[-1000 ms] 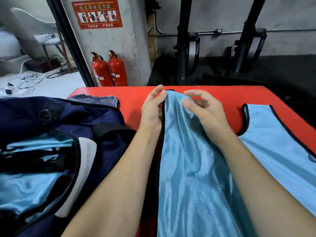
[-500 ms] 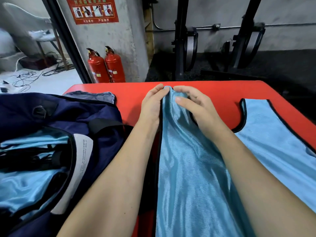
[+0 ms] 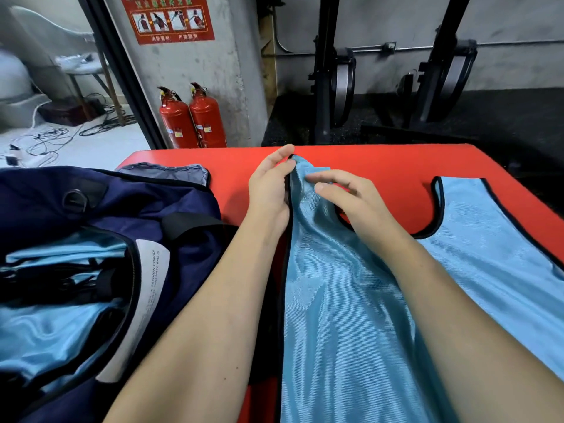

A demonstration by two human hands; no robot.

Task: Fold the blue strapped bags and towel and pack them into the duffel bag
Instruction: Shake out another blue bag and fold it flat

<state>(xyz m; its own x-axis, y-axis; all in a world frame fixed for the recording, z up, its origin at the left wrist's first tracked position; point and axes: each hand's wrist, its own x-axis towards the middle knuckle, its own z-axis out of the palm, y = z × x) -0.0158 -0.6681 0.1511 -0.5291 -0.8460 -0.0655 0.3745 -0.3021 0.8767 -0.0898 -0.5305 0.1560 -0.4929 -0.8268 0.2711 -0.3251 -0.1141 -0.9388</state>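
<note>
1. Left hand [image 3: 268,190] sits at the far end of the folded blue strapped bag [image 3: 341,300], fingers curled around its black-trimmed left edge, so it's pinching the fabric right near the top strap.
2. Right hand [image 3: 351,199] is just beside it on the same bag, fingers loosely bent, fingertips on the fabric near the strap end. Can't really tell if it's actually gripping anything or only pressing down.
3. That bag runs in a long narrow strip from the hands back toward the person, lying between both forearms, shiny side up.
4. A second blue strapped bag [image 3: 500,254] lies flat and unfolded to the right, just past the right forearm, black trim around its neck-like cutout.
5. The duffel bag [image 3: 146,209] is navy and sits to the left of the left arm, unzipped, with more blue shiny fabric already inside plus a white label along the opening.
6. Everything sits on a red worktop [image 3: 381,163].
7. Room-wise: two red fire extinguishers [image 3: 192,117] stand on the floor against a concrete pillar with a red safety poster [image 3: 171,18] above them, black gym rack uprights to the right, and loose cables across the pale floor on the left.
</note>
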